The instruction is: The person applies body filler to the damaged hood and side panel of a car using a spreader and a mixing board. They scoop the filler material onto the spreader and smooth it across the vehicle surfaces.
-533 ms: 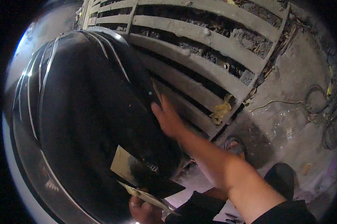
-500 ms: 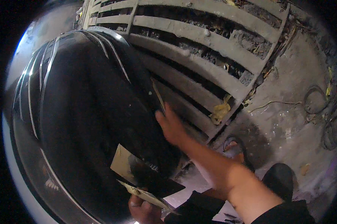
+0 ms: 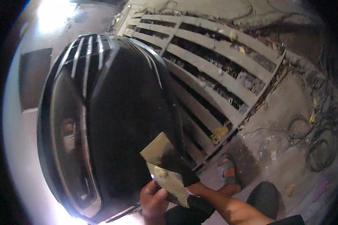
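My left hand [image 3: 153,198] is closed on the edge of a pale yellowish flat board [image 3: 171,185], its thumb on top. A small lump of yellowish paste [image 3: 160,172] sits on that board. Just above it, a second flat piece, dark with a yellowish end [image 3: 154,147], slants across; I cannot tell whether it joins the board. My right hand [image 3: 194,188] is beside the board's right edge, its fingers hidden behind it, so what they hold does not show. Beyond both hands lies a glossy black car body panel [image 3: 127,123], with a lamp [image 3: 68,135] on its left.
A slatted concrete grate [image 3: 214,71] with debris in its gaps runs along the car's right. A crumpled yellow leaf or scrap [image 3: 219,134] lies at its edge. My sandalled foot [image 3: 228,172] and a coiled dark hose or cable [image 3: 320,150] are on the right.
My right hand has drawn back from the panel's right edge, where it held a thin flat strip, to the board. The view has shifted, showing more of the car's lamp.
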`<state>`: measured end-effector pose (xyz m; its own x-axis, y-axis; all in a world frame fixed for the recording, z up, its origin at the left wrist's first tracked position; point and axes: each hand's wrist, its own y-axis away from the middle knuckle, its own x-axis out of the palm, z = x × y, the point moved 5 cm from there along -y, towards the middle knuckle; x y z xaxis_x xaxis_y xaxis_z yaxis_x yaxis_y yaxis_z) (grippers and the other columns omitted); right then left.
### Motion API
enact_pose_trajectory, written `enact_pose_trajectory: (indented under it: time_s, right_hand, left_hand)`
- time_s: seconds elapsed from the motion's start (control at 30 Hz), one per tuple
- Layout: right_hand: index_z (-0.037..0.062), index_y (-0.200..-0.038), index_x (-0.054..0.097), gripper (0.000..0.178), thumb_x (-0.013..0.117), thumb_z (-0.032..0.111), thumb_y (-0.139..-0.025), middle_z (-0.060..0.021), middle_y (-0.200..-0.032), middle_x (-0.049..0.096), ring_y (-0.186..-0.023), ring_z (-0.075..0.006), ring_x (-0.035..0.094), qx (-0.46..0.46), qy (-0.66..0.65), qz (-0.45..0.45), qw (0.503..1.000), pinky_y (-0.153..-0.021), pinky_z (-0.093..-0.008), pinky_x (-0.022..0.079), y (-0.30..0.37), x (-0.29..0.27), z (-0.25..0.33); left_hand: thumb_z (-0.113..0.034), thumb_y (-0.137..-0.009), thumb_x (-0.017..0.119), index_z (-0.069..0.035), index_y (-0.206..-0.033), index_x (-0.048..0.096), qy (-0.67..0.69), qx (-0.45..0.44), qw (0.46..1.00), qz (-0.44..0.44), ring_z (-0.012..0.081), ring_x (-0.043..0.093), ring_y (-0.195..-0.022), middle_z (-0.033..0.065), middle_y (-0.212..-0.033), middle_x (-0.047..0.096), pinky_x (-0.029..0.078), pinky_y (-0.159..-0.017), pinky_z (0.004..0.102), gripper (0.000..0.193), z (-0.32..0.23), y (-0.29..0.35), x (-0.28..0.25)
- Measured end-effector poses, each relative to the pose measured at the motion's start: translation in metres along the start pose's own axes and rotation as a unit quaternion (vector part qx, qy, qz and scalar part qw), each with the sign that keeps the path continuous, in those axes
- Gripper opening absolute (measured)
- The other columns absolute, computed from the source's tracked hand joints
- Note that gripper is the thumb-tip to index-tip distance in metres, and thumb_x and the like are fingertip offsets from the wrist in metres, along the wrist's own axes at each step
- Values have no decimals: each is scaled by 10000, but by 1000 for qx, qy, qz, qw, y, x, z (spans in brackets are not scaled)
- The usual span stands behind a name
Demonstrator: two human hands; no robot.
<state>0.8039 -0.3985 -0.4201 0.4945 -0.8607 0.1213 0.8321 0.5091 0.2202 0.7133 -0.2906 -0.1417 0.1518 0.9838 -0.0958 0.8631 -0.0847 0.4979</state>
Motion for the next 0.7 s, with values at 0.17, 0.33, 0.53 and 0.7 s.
enact_pose_trajectory:
  time_s: [0.17, 0.33, 0.53, 0.7]
  right_hand:
    - [11, -1155, 570, 488, 507, 428, -908, -244, -1064, 590, -959, -387, 582, 141, -192, 43, 970, -835, -454, 482, 52, -55, 56]
    - [23, -1175, 547, 451, 519, 385, -908, -188, -1085, 587, -973, -329, 583, 23, -298, -158, 941, -840, -421, 485, 115, -147, 116]
    - [36, -1198, 520, 417, 535, 335, -907, -121, -1109, 583, -990, -259, 584, -89, -299, -217, 925, -846, -381, 488, 174, -148, 198]
    - [23, -1206, 506, 455, 496, 376, -920, -102, -1112, 592, -989, -249, 597, -99, -372, -255, 887, -848, -386, 497, 198, -170, 274]
  left_hand:
    - [-153, -824, 607, 90, -1256, 464, 19, -55, 998, 33, 221, 566, -1060, 145, -1182, 578, 420, -945, 342, 517, -21, 41, -17]
    - [-173, -871, 611, 42, -1281, 478, 121, -34, 969, 212, 159, 535, -1061, 86, -1184, 570, 409, -947, 306, 482, -18, 49, 13]
    - [-179, -857, 652, 19, -1270, 490, 218, -39, 946, 237, 153, 570, -1025, 67, -1152, 596, 447, -919, 325, 486, -7, 108, -1]
    - [-173, -860, 649, 5, -1269, 494, 291, -43, 908, 298, 128, 585, -995, 53, -1135, 612, 460, -900, 315, 472, -19, 129, -8]
